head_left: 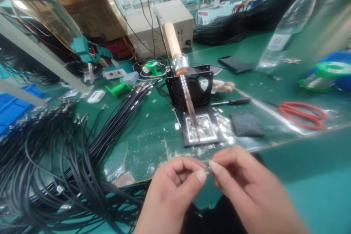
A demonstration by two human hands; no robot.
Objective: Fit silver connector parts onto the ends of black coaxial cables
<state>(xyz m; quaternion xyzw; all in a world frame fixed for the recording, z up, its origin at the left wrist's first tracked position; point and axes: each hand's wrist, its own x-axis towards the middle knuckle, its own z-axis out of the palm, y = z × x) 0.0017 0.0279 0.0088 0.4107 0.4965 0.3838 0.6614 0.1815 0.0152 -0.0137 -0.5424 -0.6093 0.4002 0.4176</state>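
Note:
My left hand (178, 184) and my right hand (238, 179) meet just off the front edge of the green bench. Thumb and forefinger of each are pinched together, with the fingertips almost touching. Something tiny and pale shows between them, too small to name. Beyond my hands, a soldering iron (175, 49) with a wooden handle slants tip-down over a black stand (189, 142). Its tip is at a white-rimmed square tray (189, 129) with small shiny pieces in it. More small silvery pieces (226, 126) are scattered to the right of the tray.
Black cables (115, 120) with metal ends fill the left side. Red-handled scissors (301, 113), a dark sponge-like pad (246, 124), a screwdriver (238, 101) and a phone (234, 64) lie to the right. Farther back stand a plastic bottle (290, 25), green spool (333, 69) and beige box unit (175, 18).

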